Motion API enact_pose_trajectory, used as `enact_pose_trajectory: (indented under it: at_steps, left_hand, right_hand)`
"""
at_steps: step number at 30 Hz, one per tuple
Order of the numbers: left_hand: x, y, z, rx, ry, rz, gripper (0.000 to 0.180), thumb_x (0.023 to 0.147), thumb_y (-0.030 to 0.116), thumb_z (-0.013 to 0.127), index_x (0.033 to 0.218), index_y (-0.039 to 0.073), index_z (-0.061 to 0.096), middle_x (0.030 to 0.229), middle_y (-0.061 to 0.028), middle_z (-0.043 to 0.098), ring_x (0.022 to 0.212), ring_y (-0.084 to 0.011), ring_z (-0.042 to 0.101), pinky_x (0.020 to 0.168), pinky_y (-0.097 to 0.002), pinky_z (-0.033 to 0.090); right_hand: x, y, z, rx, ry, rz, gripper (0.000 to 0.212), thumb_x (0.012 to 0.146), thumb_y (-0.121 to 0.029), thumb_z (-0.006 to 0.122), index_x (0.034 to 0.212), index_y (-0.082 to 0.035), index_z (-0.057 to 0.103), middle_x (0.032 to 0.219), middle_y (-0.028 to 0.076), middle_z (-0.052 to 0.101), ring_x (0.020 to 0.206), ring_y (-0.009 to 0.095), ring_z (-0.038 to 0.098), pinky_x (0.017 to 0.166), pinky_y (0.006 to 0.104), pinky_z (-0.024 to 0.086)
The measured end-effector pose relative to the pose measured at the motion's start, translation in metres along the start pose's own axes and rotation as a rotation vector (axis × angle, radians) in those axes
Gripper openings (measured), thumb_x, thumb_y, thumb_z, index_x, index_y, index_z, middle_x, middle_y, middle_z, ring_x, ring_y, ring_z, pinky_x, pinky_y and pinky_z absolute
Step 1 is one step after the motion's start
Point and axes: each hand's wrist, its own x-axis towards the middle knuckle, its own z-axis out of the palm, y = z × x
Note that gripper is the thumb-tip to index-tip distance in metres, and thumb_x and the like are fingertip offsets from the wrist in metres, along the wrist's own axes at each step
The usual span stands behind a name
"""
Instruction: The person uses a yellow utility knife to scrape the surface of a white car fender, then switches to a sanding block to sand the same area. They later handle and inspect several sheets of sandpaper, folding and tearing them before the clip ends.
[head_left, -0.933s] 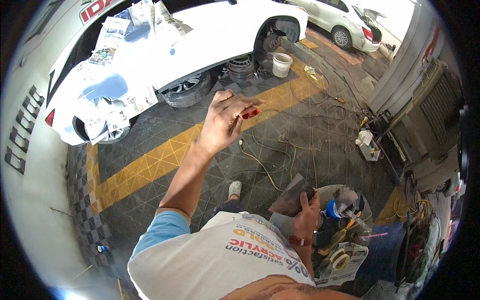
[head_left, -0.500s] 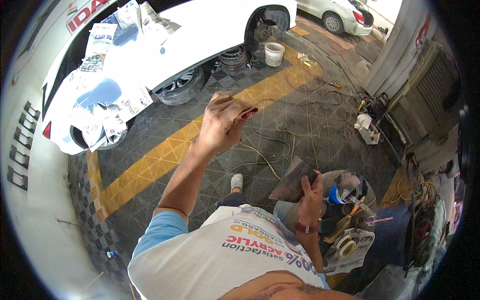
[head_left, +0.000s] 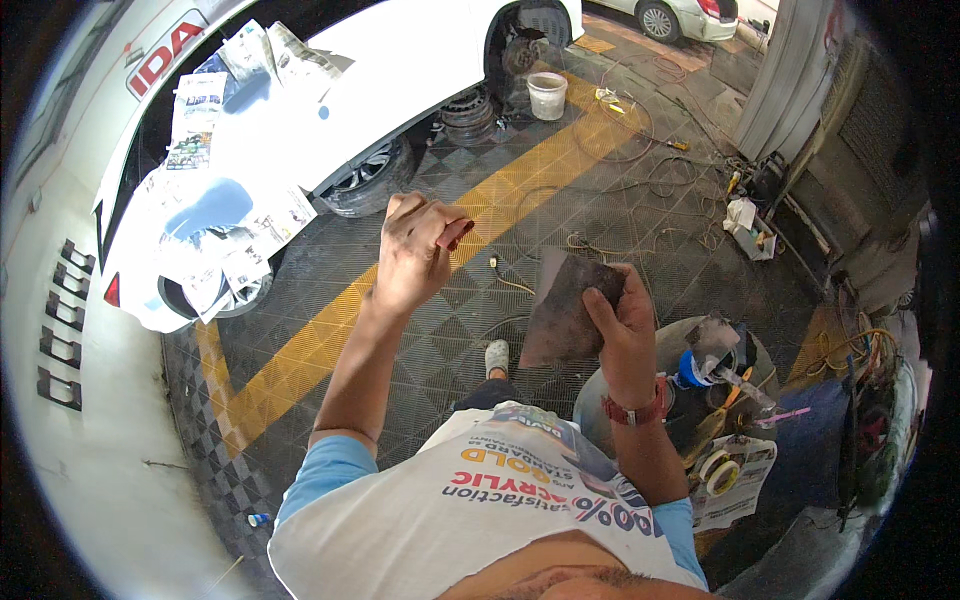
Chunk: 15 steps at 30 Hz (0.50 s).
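My left hand (head_left: pixel 412 255) is raised above the floor with its fingers closed on a small flat red piece (head_left: pixel 455 235). Only the edge of that piece sticks out past the fingers, so its kind is unclear. In my right hand (head_left: pixel 628 330), which wears a red wristband, is a flat rectangular grey-brown sheet (head_left: pixel 560 315), stained and darker near the thumb. My thumb lies across its face, and the other fingers are mostly behind it. The two hands are apart, and the red piece does not touch the sheet.
A round-topped stand (head_left: pixel 592 400) at my right carries a blue-and-clear container (head_left: pixel 692 370), tools and tape rolls (head_left: pixel 718 472). Ahead left stands a white car (head_left: pixel 400 70) partly covered with newspaper. A white bucket (head_left: pixel 547 97) is beyond it; hoses (head_left: pixel 655 180) trail over the floor.
My right hand has risen from beside the stand, lifting the sheet in front of me. My left hand has shifted slightly left and turned, showing more of the red piece.
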Motion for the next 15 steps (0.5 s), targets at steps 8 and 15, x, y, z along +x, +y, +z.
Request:
enact_pose_trajectory:
  at_steps: [8,15]
  left_hand:
    - [-0.01,0.002,-0.008,-0.062,-0.061,-0.043,0.017,0.111,0.015,0.058,0.103,0.007,0.071,0.081,-0.0038,0.067,0.074,-0.0229,0.06,0.079,-0.0396,0.048]
    - [-0.01,0.017,-0.021,-0.183,-0.173,-0.34,0.03,0.117,0.02,0.05,0.119,0.0,0.073,0.088,-0.0052,0.067,0.08,-0.0118,0.061,0.072,-0.0307,0.052]
  right_hand:
    - [0.015,-0.002,0.02,-0.031,-0.1,-0.044,0.023,0.107,-0.014,0.071,0.123,-0.002,0.06,0.103,0.002,0.069,0.091,0.008,0.063,0.082,0.0266,0.053]
    - [0.026,-0.004,0.028,-0.036,-0.149,-0.05,0.021,0.105,-0.016,0.073,0.117,-0.001,0.063,0.101,0.003,0.071,0.088,0.009,0.064,0.078,0.0281,0.054]
